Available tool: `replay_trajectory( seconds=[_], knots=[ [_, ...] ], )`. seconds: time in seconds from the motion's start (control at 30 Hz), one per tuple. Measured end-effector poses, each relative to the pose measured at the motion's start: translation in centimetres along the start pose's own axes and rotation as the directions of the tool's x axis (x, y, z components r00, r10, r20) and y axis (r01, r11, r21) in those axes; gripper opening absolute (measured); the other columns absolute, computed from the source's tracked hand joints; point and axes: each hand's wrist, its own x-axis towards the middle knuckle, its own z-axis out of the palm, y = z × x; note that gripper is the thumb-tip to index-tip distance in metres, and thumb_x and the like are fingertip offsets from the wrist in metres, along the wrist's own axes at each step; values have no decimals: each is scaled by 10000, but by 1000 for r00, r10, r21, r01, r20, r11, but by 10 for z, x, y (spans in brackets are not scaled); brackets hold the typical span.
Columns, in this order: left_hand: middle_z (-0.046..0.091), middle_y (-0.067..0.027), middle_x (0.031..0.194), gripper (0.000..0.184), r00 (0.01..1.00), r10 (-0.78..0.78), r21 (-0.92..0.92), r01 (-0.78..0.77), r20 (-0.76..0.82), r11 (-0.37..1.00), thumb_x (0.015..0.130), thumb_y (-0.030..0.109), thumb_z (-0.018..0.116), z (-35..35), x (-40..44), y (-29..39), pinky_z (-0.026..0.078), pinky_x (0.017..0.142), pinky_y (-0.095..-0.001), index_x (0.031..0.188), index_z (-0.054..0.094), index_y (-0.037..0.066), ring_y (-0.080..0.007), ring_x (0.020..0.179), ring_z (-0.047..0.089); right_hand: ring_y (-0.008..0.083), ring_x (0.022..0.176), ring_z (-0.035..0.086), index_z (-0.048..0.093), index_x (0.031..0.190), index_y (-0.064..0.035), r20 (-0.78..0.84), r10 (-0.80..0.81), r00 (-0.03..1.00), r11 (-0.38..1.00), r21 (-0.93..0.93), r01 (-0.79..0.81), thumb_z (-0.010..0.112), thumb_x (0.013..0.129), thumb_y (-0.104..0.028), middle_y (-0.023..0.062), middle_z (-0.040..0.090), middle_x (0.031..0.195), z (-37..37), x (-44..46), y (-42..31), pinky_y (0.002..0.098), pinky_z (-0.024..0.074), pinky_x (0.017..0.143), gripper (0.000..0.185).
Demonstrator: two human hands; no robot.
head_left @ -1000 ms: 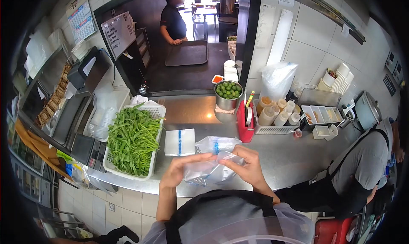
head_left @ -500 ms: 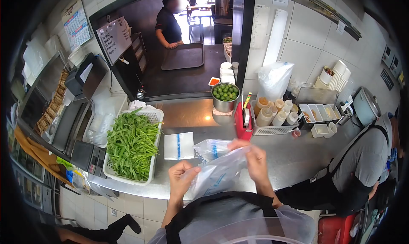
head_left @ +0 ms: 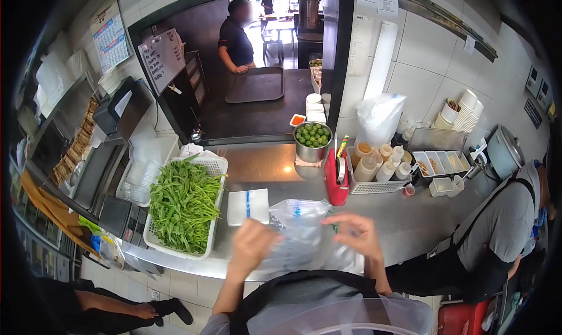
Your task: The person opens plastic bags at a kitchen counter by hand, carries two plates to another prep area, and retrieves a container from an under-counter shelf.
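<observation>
My left hand (head_left: 253,248) is raised over the near edge of the counter (head_left: 404,227), its fingers curled inward and blurred; I cannot tell whether they have hold of any plastic. My right hand (head_left: 360,236) is level with it on the other side, the forefinger arched and the thumb set apart from it, with a clear gap between them and nothing that I can make out in their grip.

Between my two hands is the clear plastic bag (head_left: 298,215) with blue print, its far end lying on the counter and its near part crumpled towards my apron (head_left: 304,297). More clear plastic (head_left: 342,258) lies below my right hand; whether it belongs to the same bag I cannot tell.

Just beside the bag, on its left, is a flat white packet (head_left: 237,209) with a blue stripe, and left of that a white basket (head_left: 222,177) heaped with leafy greens (head_left: 184,200). Beyond my right hand is the red tape dispenser (head_left: 337,186), next to a basket (head_left: 377,188) of squeeze bottles (head_left: 366,168). Behind the dispenser, to its left, is a metal pot (head_left: 310,152) full of small green limes (head_left: 312,134).
</observation>
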Motion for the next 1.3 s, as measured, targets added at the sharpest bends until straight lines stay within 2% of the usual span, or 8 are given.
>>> replay_trajectory(
  seconds=[0.23, 0.37, 0.57, 0.67, 0.77, 0.87, 0.97, 1.3],
  knots=[
    [507, -31, 652, 246, 997, -46, -463, 15, -56, 886, 707, 167, 700, 23, 6, 13, 388, 540, -294, 602, 517, 39, -190, 633, 496, 116, 699, 567, 585, 894, 11, 501, 199, 843, 958, -279, -60, 647, 785, -100, 53, 613, 808, 13, 6, 19, 241, 433, 648, 168],
    [523, -25, 628, 255, 811, -253, -849, 505, 528, -154, 773, 116, 663, 33, -31, 11, 405, 563, -262, 586, 522, 17, -141, 612, 508, 106, 594, 535, 571, 830, 20, 401, 45, 915, 998, 17, -57, 587, 848, -164, 17, 571, 685, 9, 1, 30, 233, 404, 559, 186],
    [582, -65, 644, 214, 762, 172, -769, 560, 624, 308, 876, 173, 549, 31, -15, -11, 403, 521, -261, 724, 604, 33, -117, 581, 529, 98, 580, 509, 571, 742, -17, 364, 429, 827, 779, 315, -542, 546, 881, -183, 2, 549, 653, 7, -6, 50, 236, 396, 543, 218],
    [579, -68, 648, 163, 963, 74, -731, 246, 260, -636, 880, 167, 547, 45, -17, -11, 422, 519, -259, 805, 624, 45, -111, 605, 547, 84, 615, 513, 570, 784, -36, 738, 88, 669, 947, 147, -286, 558, 871, -184, 7, 561, 687, -8, 2, 64, 234, 406, 558, 173],
    [557, -54, 623, 112, 776, 69, -593, 533, 627, -603, 865, 133, 571, 30, -21, -15, 428, 500, -245, 819, 628, 48, -99, 606, 542, 55, 647, 490, 560, 807, -27, 393, -310, 866, 756, 654, -26, 567, 867, -166, -25, 533, 702, -11, 9, 63, 209, 387, 571, 151],
    [581, -82, 697, 116, 754, -370, -780, 616, 542, 112, 864, 129, 573, 50, -7, -22, 444, 481, -244, 881, 614, 22, -99, 613, 554, 33, 654, 449, 548, 826, -38, -64, 267, 962, 876, 432, -214, 576, 862, -165, -40, 503, 708, -14, 13, 54, 183, 357, 577, 135],
    [609, -97, 851, 135, 777, -598, -739, 517, 195, 432, 860, 119, 576, 77, 4, -21, 468, 511, -239, 919, 569, -2, -80, 651, 562, 19, 650, 432, 531, 866, -53, -363, 127, 923, 988, 124, -88, 563, 868, -159, -53, 495, 720, 13, 37, 65, 173, 345, 573, 111],
    [517, -8, 807, 92, 650, -650, -751, 635, 394, 181, 870, 109, 516, 120, -32, -51, 367, 601, -174, 884, 429, 83, -46, 672, 456, 17, 690, 482, 529, 878, -64, -57, 327, 943, 914, 273, -300, 544, 802, -118, -44, 529, 779, -4, 36, 120, 164, 382, 575, 94]
  ],
)
